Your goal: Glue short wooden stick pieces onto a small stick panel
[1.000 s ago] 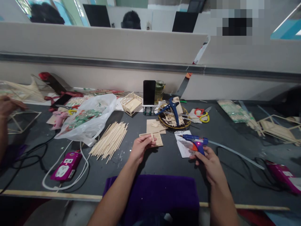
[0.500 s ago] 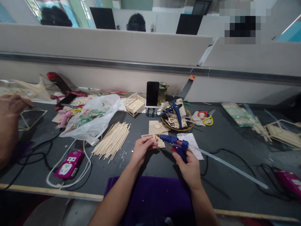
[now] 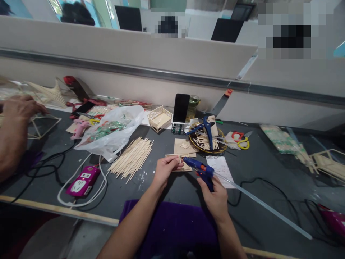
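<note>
My right hand [image 3: 215, 197] is wrapped round the grip of a blue hot glue gun [image 3: 198, 165], and a long clear glue stick [image 3: 272, 205] sticks out of its back. The nozzle points left, close to the fingertips of my left hand [image 3: 167, 169]. Those fingers pinch a small wooden stick piece [image 3: 180, 159]; whether the nozzle touches it I cannot tell. Beneath them lies a small frame of wooden sticks [image 3: 188, 168], partly hidden by my hand and the gun. A flat wooden board [image 3: 178, 144] with short pieces on it lies just behind.
Loose wooden sticks [image 3: 132, 158] lie to the left beside a plastic bag [image 3: 107, 135] and a purple power strip [image 3: 84, 180]. Behind stand a small wooden model [image 3: 160, 118], a phone [image 3: 181, 108] and a basket [image 3: 222, 147]. Scissors [image 3: 244, 143] lie right. Another person's hand [image 3: 21, 108] works far left.
The glue gun's nozzle has tipped and come closer to the piece in my left fingers. The camera view has turned slightly, so the table's things sit a little further right.
</note>
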{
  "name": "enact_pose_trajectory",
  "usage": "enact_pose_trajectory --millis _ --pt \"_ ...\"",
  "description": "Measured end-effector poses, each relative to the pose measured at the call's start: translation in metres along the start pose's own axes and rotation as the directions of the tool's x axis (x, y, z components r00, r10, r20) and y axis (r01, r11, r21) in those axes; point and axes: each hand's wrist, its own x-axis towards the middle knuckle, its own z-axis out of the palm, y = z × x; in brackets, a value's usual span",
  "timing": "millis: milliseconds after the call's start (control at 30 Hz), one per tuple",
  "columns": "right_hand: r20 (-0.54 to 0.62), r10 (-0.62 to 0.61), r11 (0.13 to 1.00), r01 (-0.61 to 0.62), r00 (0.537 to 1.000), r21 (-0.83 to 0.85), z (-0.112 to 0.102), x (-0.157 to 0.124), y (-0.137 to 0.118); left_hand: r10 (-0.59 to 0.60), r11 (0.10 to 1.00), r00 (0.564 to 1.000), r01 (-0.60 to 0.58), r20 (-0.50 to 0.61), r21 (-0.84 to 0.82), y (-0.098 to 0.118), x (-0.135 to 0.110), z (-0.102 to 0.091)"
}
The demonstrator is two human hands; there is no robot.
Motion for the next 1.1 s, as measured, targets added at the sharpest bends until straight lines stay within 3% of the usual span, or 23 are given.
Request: enact_pose_trajectory --millis 267,667,1100 --pt "-0.007 0.0 1.0 0.0 1.0 -0.022 0.0013 -0.0018 0.001 0.028 0.999 1.0 -0.028 -0.01 0.039 -0.0017 0.0004 -0.0001" --pt "-0.023 -0.106 0.991 0.104 0.994 -0.081 0.0015 -0.0026 0.0008 0.022 1.0 1.0 -0.022 -0.016 0.02 0.0008 -0.0014 0.0014" --pt "-0.02 -0.086 0.995 0.085 0.996 -0.055 0.0025 -0.003 -0.0015 0.03 0.999 0.999 -0.031 0.027 0.025 -0.0008 -0.001 0.0002"
